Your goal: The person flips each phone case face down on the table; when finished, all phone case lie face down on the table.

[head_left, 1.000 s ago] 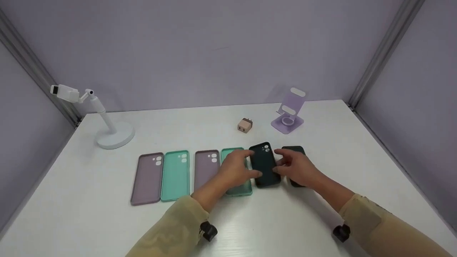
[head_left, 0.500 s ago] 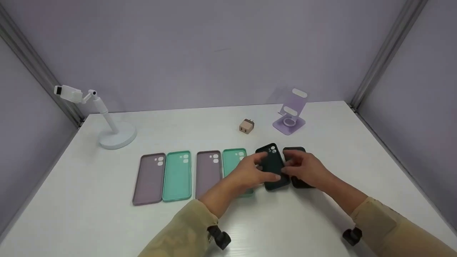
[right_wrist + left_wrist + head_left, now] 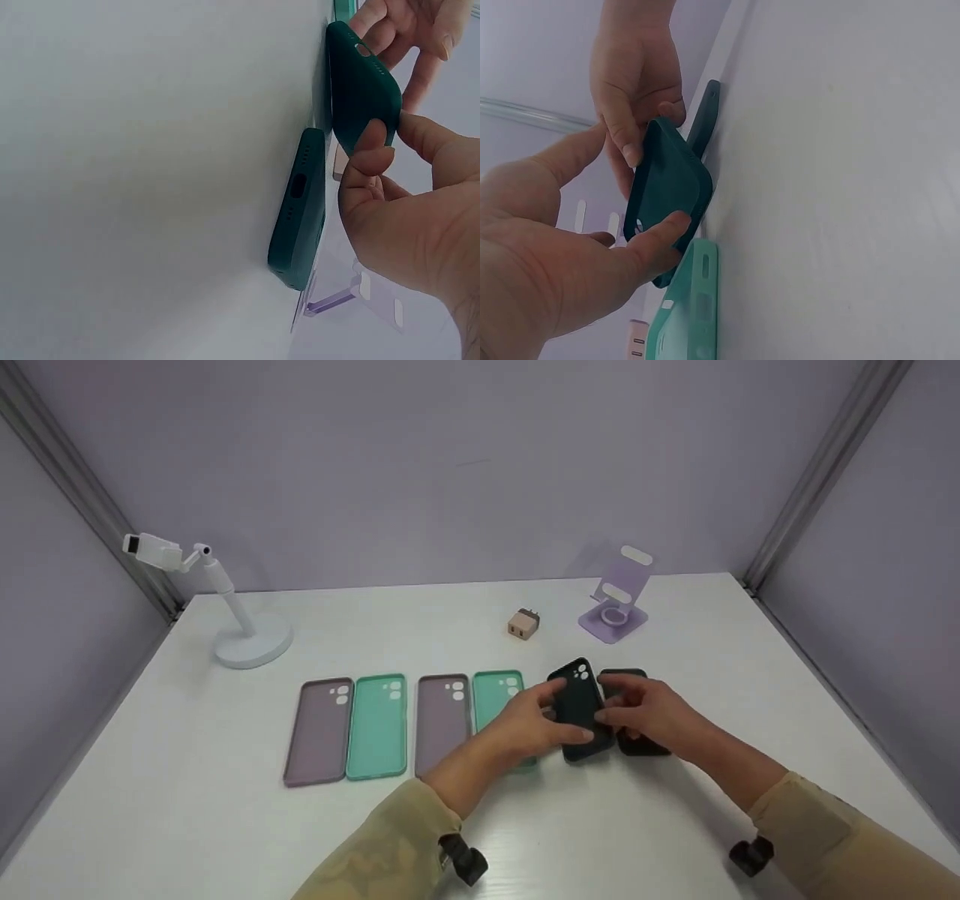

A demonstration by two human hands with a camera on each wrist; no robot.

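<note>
Just above the surface (image 3: 675, 615), your left hand (image 3: 534, 725) and right hand (image 3: 651, 712) pinch the dark green case (image 3: 580, 711), lengthwise away from you, camera cutout far.

A row of four flat silicone phone cases (image 3: 409, 726) lies on the white bench (image 3: 675, 810). Just right of the row, a dark green phone case (image 3: 581, 711) is held tilted off the bench, with a second dark case (image 3: 634, 712) flat beside it. Behind the row sit a small beige charger plug (image 3: 523, 624) and a lilac phone stand (image 3: 616, 598); far left of the row stands a white round-based holder (image 3: 240, 622).
</note>
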